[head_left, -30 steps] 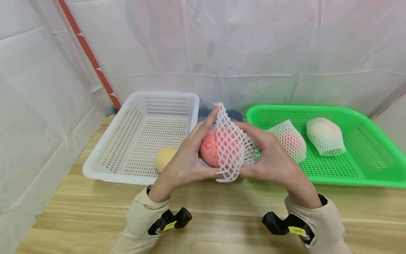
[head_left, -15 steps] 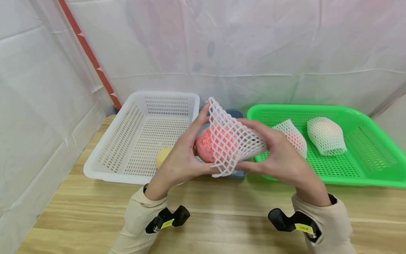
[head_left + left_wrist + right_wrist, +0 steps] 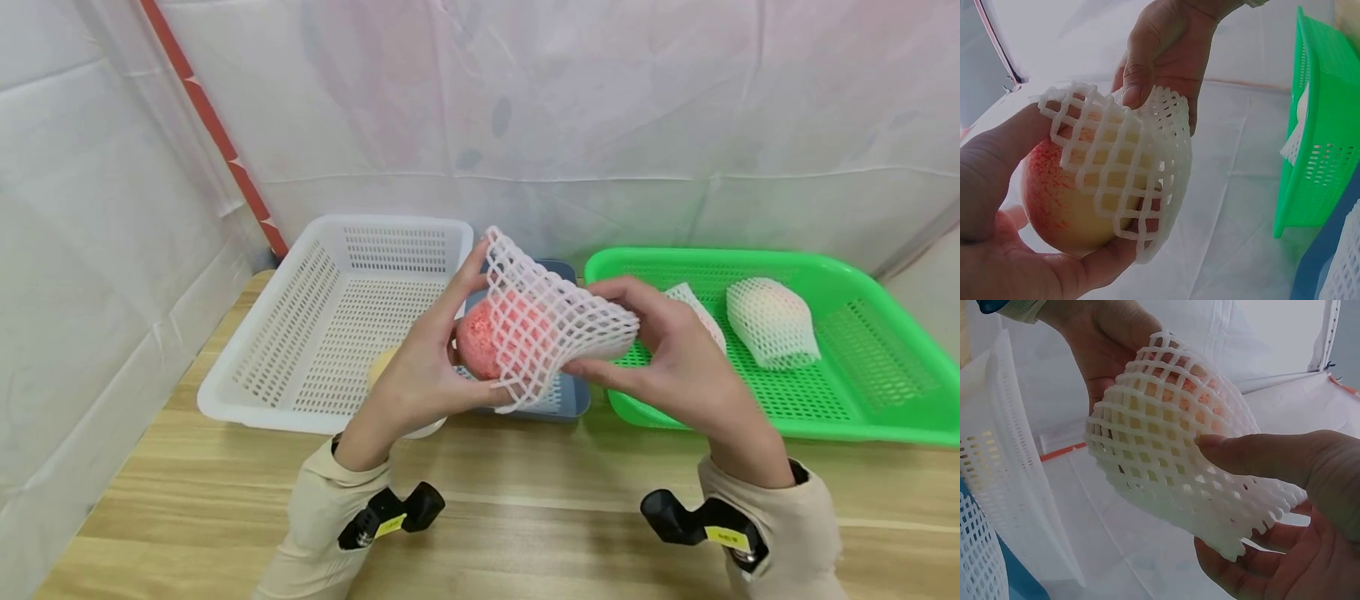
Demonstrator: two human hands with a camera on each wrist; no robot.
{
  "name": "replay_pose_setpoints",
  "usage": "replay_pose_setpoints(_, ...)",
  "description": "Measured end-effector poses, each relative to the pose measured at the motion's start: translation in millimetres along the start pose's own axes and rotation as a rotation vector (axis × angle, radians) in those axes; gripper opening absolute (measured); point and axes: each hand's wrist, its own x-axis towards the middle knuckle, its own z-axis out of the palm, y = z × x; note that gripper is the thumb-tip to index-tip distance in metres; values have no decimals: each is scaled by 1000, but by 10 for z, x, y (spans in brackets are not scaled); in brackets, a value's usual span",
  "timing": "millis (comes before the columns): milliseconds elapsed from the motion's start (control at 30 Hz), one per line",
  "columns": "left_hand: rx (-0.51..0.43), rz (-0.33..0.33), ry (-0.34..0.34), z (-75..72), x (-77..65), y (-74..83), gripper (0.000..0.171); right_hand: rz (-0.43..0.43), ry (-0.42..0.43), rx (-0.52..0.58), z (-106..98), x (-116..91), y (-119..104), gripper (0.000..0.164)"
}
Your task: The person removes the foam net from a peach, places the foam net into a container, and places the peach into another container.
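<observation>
A round red-and-yellow fruit, peach-like, is partly inside a white foam net sleeve. My left hand cups the fruit from the left, thumb and fingers spread round it at the sleeve's open edge. The left wrist view shows the fruit's bare side sticking out of the mesh. With thumb and fingers, my right hand pinches the narrow end of the sleeve. Seen from the right wrist, the foam mesh covers most of the fruit and tapers toward the right thumb.
On the left stands a white basket with a yellow fruit, mostly behind my left hand. A blue tray holding foam netting lies beneath my hands. The green basket at right holds two netted fruits.
My right hand has moved to the right, drawing the sleeve out sideways over the fruit. My left hand has shifted slightly left and up with the fruit.
</observation>
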Motion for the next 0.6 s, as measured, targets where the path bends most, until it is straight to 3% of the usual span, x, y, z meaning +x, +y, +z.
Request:
replay_pose_setpoints(200, 27, -44, 25, -36, -18, 32, 119, -16, 24, 80, -39, -13, 18, 40)
replay_pose_setpoints(367, 11, -32, 43, -69, -32, 40, 113, -21, 27, 137, -53, -9, 28, 32)
replay_pose_setpoints(600, -18, -16, 57, -117, -40, 43, 98, 21, 67, 64, -83, -27, 27, 27)
